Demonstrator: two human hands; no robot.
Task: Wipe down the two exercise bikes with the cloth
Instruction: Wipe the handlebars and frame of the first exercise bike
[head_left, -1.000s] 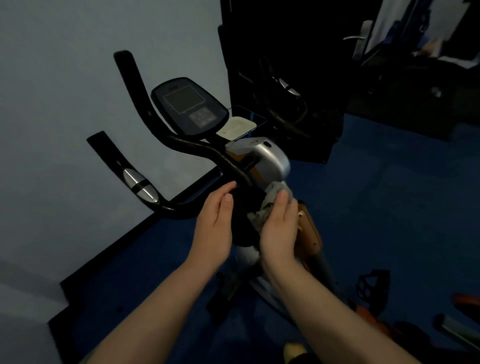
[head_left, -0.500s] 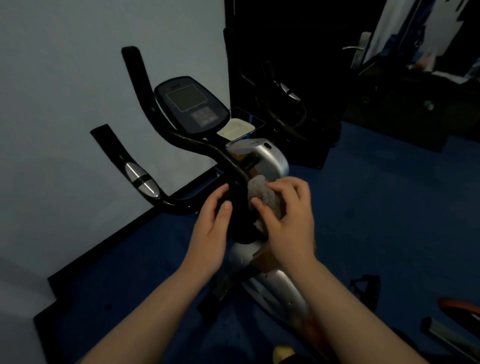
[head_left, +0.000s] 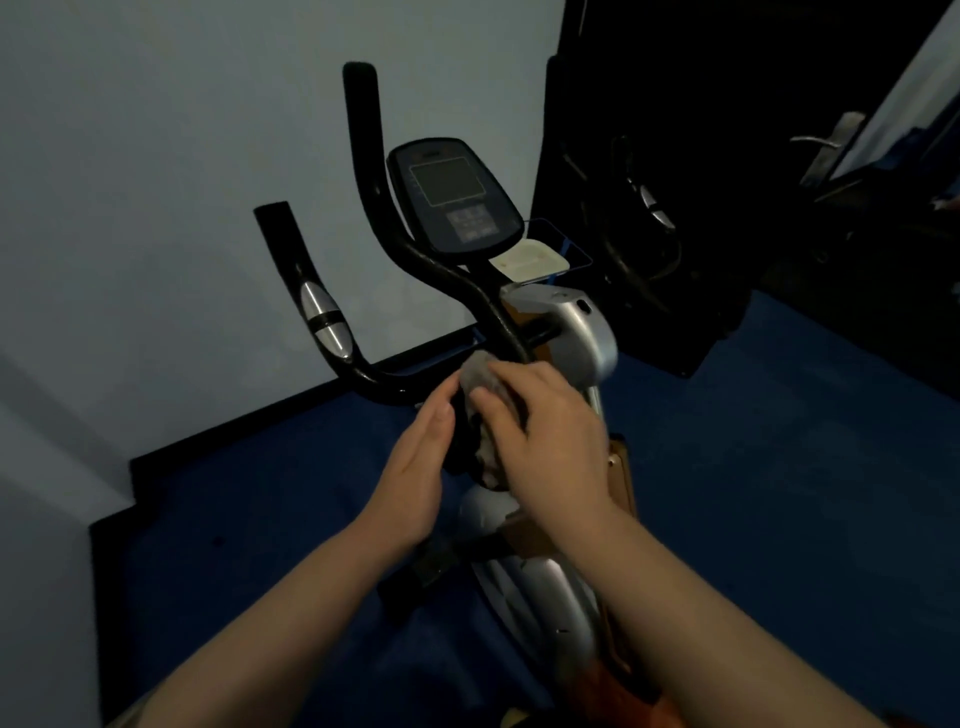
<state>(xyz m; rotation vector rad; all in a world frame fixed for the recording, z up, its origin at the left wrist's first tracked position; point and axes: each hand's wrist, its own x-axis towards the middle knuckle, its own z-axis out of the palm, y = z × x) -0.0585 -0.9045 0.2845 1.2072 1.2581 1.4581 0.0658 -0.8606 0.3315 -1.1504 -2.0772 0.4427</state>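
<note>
An exercise bike (head_left: 582, 338) with a silver housing, black handlebars (head_left: 374, 379) and a dark console (head_left: 452, 197) stands in front of me in dim light. My right hand (head_left: 550, 436) presses a grey cloth (head_left: 480, 374) onto the black stem where the handlebars join. Resting flat against the left side of that same stem is my left hand (head_left: 415, 478), fingers extended and holding nothing. A second exercise bike (head_left: 649, 218) is barely visible in the dark at the back right.
A pale wall (head_left: 156, 208) with a dark skirting runs along the left. The floor (head_left: 779, 493) is blue. A dark door with a metal handle (head_left: 831, 145) is at the far right. A pale pad (head_left: 530, 260) lies behind the console.
My right hand has slid the cloth up and to the left over the stem, from its right side to its top. My view moved closer to the bike.
</note>
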